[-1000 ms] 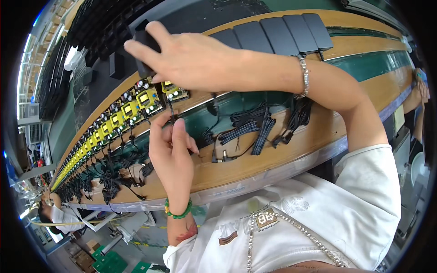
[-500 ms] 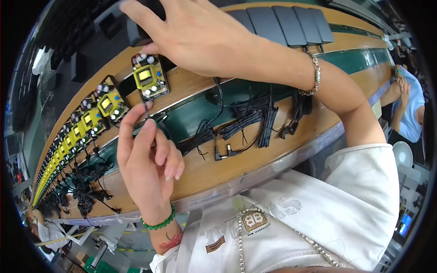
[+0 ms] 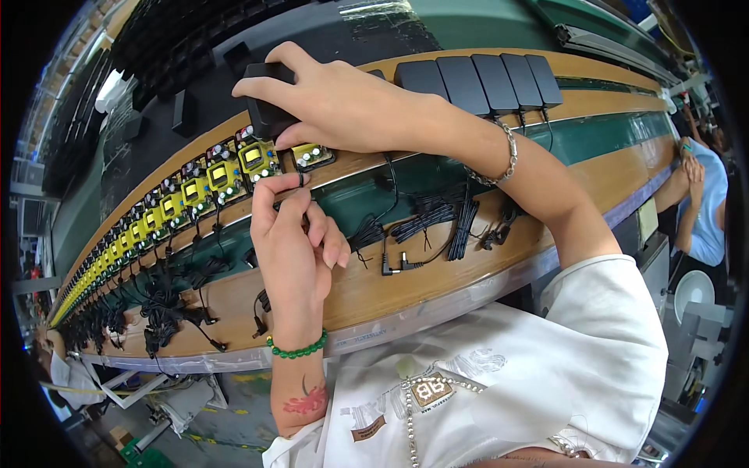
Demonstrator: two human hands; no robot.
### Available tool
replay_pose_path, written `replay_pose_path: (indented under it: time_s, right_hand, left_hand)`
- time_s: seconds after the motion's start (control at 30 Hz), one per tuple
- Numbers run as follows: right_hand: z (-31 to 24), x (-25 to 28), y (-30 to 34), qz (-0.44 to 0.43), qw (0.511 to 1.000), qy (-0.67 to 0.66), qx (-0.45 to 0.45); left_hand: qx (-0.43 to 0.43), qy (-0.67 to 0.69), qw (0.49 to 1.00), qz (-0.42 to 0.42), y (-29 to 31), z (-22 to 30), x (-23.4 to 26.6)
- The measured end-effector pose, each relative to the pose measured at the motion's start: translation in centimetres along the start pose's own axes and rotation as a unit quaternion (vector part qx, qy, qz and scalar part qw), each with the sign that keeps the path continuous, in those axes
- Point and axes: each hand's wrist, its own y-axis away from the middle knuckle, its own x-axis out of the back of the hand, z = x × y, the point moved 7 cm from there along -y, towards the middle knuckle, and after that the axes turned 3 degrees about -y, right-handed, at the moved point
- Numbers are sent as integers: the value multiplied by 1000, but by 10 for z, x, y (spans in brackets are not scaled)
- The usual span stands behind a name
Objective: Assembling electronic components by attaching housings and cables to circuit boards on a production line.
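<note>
My right hand (image 3: 351, 105) reaches across to the left, its fingers and thumb closed round a black plastic adapter housing (image 3: 268, 115). Just beneath it lies a small circuit board (image 3: 316, 158) with yellow and white parts, half covered by the hand. My left hand (image 3: 290, 249) is below the board, thumb and forefinger pinched on its black cable (image 3: 301, 180); the other fingers are curled. Left of the hands runs a long row of similar circuit boards (image 3: 191, 191), their cables hanging toward me.
Several black adapters (image 3: 468, 84) stand side by side at the back right. Coiled black cables (image 3: 425, 222) lie on the wooden ledge (image 3: 374, 300). Loose black housings (image 3: 184, 111) sit at the back left. Another person (image 3: 706, 203) sits at the far right.
My right hand has brought a black housing to the right, over the board. My left hand has shifted right with the board's cable. The view has swung, showing more of the back.
</note>
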Motion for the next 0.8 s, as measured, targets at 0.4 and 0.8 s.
replay_pose_path:
  time_s: [0.4, 0.8]
  right_hand:
    - [12, 7, 15, 28, 1000, 1, -13]
    - [14, 6, 19, 67, 998, -9, -4]
  left_hand:
    - [5, -66, 997, 40, 3, -8, -10]
    - [29, -29, 996, -80, -16, -7, -30]
